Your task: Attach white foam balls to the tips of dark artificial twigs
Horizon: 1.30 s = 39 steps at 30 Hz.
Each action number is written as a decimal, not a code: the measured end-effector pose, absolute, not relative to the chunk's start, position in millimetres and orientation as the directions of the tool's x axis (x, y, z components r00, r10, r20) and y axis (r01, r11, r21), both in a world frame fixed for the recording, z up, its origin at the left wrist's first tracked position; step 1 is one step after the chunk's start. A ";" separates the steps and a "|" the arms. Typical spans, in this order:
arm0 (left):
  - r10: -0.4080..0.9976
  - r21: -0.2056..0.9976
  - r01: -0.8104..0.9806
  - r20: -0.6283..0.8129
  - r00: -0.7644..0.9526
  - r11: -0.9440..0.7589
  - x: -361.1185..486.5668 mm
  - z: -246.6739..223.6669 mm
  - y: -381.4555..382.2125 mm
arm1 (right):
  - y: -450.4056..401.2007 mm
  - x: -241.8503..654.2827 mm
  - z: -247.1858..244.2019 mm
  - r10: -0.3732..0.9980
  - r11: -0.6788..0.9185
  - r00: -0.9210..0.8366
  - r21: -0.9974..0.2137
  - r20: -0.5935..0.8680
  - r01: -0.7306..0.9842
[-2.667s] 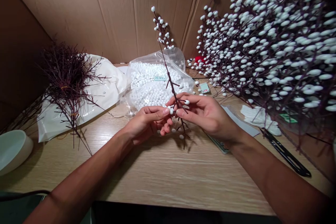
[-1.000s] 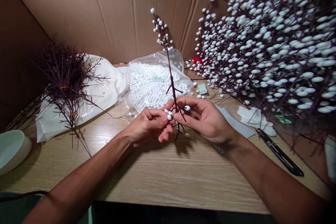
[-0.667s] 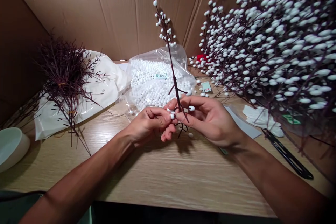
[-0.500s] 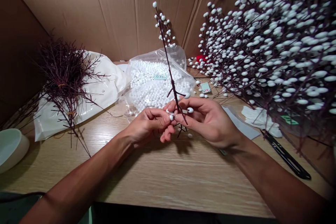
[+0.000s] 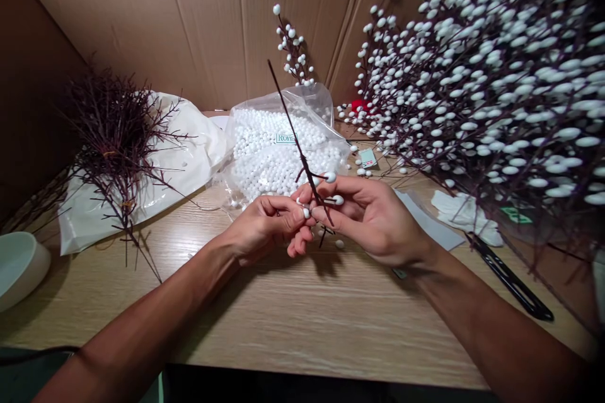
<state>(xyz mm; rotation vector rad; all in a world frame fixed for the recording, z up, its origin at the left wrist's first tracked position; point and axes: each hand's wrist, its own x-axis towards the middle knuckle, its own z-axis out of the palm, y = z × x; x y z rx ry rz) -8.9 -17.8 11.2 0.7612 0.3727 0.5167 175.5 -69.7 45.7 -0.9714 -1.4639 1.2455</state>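
Note:
A dark brown twig (image 5: 288,112) leans up and to the left from my right hand (image 5: 362,214), whose thumb and fingers pinch its lower part. White beads sit on a few of its side shoots, one near my right fingertips (image 5: 329,177). My left hand (image 5: 269,227) is closed, thumb against forefinger, on a small white bead (image 5: 305,213) at the twig's lower left. Both hands' fingertips nearly meet above the wooden table. Behind them lies a clear bag of white beads (image 5: 269,167).
Bare dark twigs (image 5: 111,132) lie on a white plastic bag (image 5: 184,170) at the left, near a white bowl (image 5: 21,267). Many beaded branches (image 5: 496,75) fill the right. A black cutter (image 5: 510,280), white cloth (image 5: 466,217) and cardboard wall (image 5: 208,25) also show.
The twig in my right hand has tilted further left, its top now lower and apart from the beaded sprig behind. Both hands stay nearly in place, and the view has shifted slightly.

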 end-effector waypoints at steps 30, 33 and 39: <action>0.585 0.727 -0.321 -0.136 0.799 0.607 -6.6 6.8 -18.1 | -67.1 178.9 40.8 0.949 0.189 -0.266 -0.981 0.170 0.047; 0.586 0.724 -0.321 -0.140 0.798 0.611 -6.8 6.6 -18.4 | -68.4 178.6 42.7 0.950 0.176 -0.272 -0.982 0.151 0.072; 0.596 0.728 -0.319 -0.151 0.789 0.607 -6.6 7.2 -18.5 | -68.7 177.5 41.9 0.954 0.192 -0.248 -0.978 0.168 0.076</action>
